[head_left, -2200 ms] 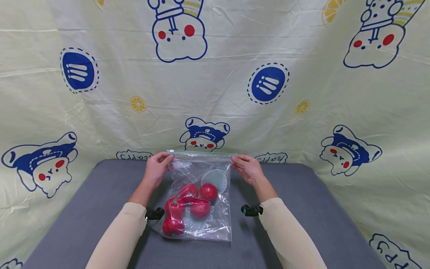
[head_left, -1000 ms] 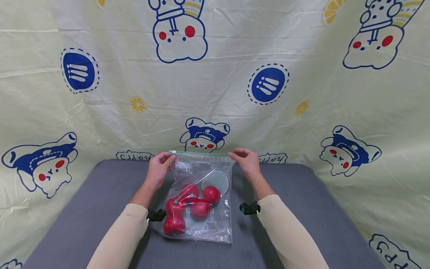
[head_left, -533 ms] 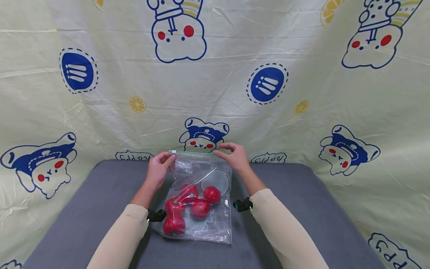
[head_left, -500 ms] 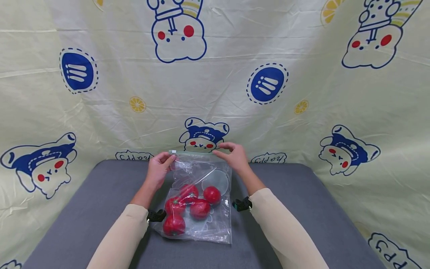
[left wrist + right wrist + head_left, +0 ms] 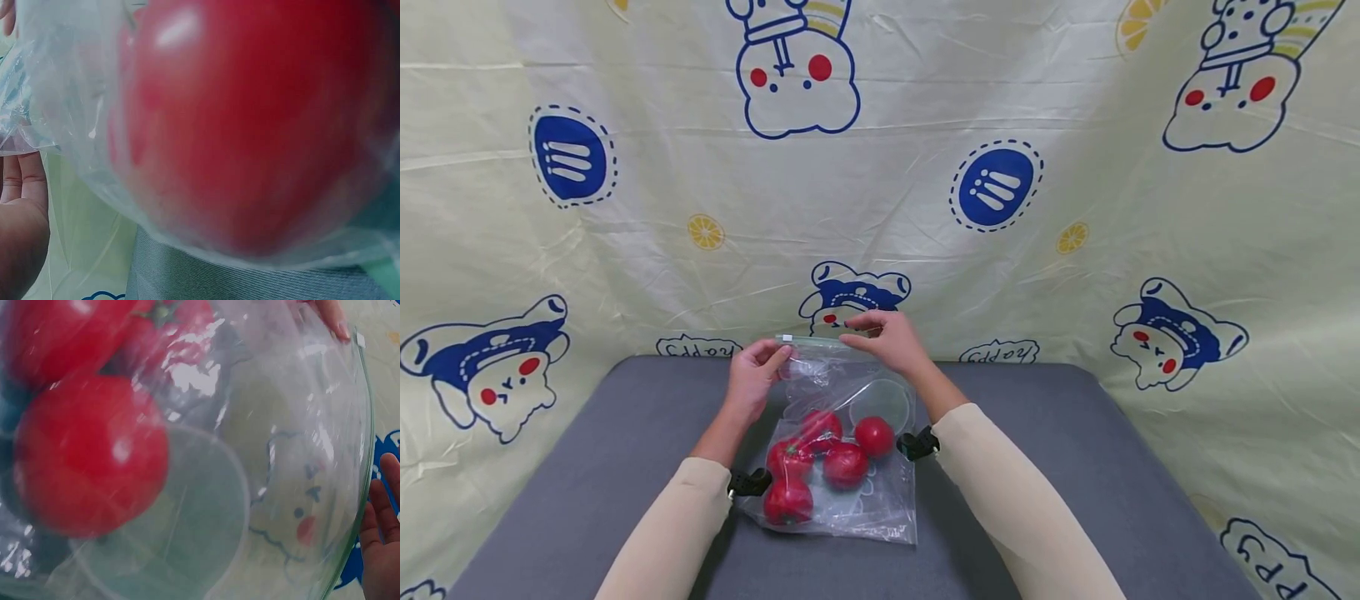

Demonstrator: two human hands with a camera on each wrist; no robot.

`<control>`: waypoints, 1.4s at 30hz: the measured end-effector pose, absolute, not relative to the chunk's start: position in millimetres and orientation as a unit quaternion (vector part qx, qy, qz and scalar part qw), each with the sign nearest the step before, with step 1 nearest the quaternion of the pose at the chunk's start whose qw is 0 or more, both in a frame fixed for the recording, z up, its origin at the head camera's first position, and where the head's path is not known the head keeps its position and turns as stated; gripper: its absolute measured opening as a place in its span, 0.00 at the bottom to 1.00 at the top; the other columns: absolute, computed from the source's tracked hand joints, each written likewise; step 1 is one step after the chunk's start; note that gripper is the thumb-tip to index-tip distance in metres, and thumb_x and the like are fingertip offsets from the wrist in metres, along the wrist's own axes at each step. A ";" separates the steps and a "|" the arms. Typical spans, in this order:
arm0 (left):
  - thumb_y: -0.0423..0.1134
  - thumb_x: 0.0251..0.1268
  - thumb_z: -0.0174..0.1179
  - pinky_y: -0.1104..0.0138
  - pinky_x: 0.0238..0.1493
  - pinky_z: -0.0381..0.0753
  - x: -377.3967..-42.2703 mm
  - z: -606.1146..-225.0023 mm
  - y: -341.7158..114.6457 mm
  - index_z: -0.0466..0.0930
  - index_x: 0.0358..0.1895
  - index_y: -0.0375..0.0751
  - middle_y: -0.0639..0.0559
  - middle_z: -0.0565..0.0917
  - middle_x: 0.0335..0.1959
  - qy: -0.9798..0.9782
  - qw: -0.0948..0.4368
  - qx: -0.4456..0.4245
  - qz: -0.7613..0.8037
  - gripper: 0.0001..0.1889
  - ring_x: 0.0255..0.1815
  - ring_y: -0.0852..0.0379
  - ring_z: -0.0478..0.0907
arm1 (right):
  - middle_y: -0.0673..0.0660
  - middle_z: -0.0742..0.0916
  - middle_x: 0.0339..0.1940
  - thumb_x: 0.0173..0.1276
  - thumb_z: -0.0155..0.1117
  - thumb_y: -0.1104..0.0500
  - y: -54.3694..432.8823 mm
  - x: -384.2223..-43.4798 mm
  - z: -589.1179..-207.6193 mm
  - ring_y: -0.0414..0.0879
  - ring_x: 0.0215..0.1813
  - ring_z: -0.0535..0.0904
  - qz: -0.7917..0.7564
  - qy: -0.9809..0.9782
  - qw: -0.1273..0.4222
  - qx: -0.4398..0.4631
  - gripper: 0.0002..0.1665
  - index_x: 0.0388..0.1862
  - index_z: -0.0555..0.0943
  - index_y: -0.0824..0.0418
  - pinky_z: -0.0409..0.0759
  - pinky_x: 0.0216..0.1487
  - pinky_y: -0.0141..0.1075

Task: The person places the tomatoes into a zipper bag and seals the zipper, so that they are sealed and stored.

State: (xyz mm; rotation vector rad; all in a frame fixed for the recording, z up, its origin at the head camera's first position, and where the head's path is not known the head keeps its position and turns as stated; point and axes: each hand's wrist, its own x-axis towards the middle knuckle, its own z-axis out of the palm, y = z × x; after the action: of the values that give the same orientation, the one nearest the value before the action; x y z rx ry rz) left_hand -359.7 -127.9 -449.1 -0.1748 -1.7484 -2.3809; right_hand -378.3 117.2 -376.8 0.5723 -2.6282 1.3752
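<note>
A clear zip bag with several red tomatoes inside leans upright over the grey table. The left hand pinches its top left corner between thumb and fingers, just below the white slider. Along the greenish zip strip, the right hand has its thumb and forefinger apart near the middle of the top edge. In the right wrist view that hand's fingers are loosely extended beside the strip. One tomato fills most of the left wrist view, behind the plastic.
The grey table spreads out around the bag. A pale patterned curtain hangs behind it and at both sides. Black wrist cameras sit under each forearm, the right one overlapping the bag's right edge.
The right hand has let go of the bag's top right corner and moved left along the zip strip towards its middle. The left hand keeps its pinch at the left corner.
</note>
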 end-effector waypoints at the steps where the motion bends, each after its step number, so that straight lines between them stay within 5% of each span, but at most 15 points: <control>1: 0.28 0.69 0.64 0.73 0.31 0.84 -359.7 -449.2 -127.8 0.85 0.34 0.47 0.59 0.89 0.29 -0.587 0.092 -0.059 -0.803 0.09 0.33 0.64 0.87 | 0.55 0.90 0.54 0.64 0.77 0.48 114.4 -378.6 -375.4 0.52 0.57 0.84 0.451 -0.870 0.058 0.192 0.25 0.57 0.87 0.59 0.84 0.61 0.45; 15: 0.30 0.70 0.64 0.72 0.33 0.85 -358.8 -450.2 -127.6 0.85 0.33 0.49 0.58 0.89 0.29 -0.571 0.094 -0.066 -0.813 0.09 0.32 0.63 0.87 | 0.57 0.90 0.55 0.66 0.75 0.51 77.4 -382.5 -362.1 0.49 0.56 0.84 0.407 -0.877 0.021 0.255 0.21 0.56 0.87 0.57 0.84 0.61 0.41; 32: 0.29 0.71 0.63 0.72 0.33 0.86 -355.8 -449.5 -127.4 0.88 0.35 0.46 0.56 0.90 0.28 -0.563 0.097 -0.071 -0.818 0.08 0.31 0.63 0.86 | 0.55 0.91 0.48 0.67 0.75 0.56 53.9 -383.7 -357.0 0.46 0.47 0.86 0.383 -0.885 -0.009 0.264 0.18 0.54 0.88 0.59 0.86 0.50 0.33; 42: 0.30 0.70 0.64 0.72 0.33 0.85 -355.8 -449.4 -126.8 0.89 0.33 0.54 0.58 0.89 0.28 -0.565 0.101 -0.070 -0.816 0.12 0.31 0.64 0.85 | 0.54 0.91 0.44 0.67 0.75 0.56 47.3 -383.4 -358.2 0.44 0.42 0.83 0.378 -0.885 -0.017 0.270 0.15 0.51 0.89 0.58 0.84 0.43 0.30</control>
State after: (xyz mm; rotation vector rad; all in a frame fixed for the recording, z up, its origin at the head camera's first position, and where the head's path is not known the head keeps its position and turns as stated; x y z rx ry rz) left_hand -355.8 -126.8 -449.4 -0.2072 -1.6694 -2.4091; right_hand -383.4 47.3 -358.2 0.8575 -2.8113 1.2003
